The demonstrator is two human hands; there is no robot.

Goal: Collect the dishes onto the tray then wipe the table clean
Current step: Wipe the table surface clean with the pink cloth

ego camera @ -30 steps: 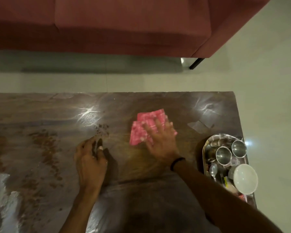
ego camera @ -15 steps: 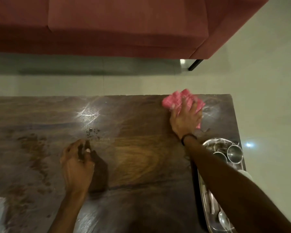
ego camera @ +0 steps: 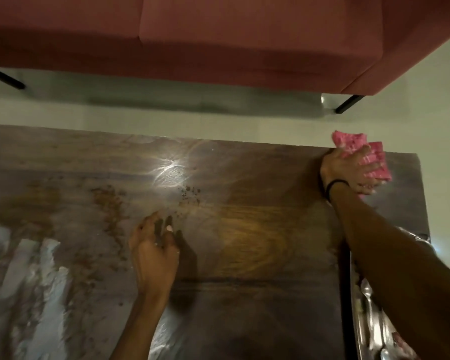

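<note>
**Pink cloth at the far right corner of the counter**

The right hand (ego camera: 348,170) lay at the far right corner of the dark wooden counter (ego camera: 257,255), its fingers spread flat over a crumpled pink cloth (ego camera: 361,149) and pressing it down. Part of the cloth stuck out past the counter's far edge, over the pale floor (ego camera: 166,118). A black band (ego camera: 334,185) circled the right wrist.

The left hand (ego camera: 153,250) rested on the counter nearer the middle, well apart from the cloth. Its fingers were curled loosely, the tips touching the surface, and it held nothing that could be made out.

Just beyond the left fingertips lay a small scatter of dark crumbs (ego camera: 190,193). A wider brownish smear (ego camera: 109,203) ran down the counter to the left of that hand, and whitish streaks (ego camera: 37,268) marked the near left part.

Along the right edge, mostly hidden by the right forearm, sat a metal tray (ego camera: 424,239); a spoon (ego camera: 366,292) was visible in it. The other dishes there could not be made out.

A red sofa (ego camera: 218,35) on black legs stood across the floor beyond the counter.
</note>
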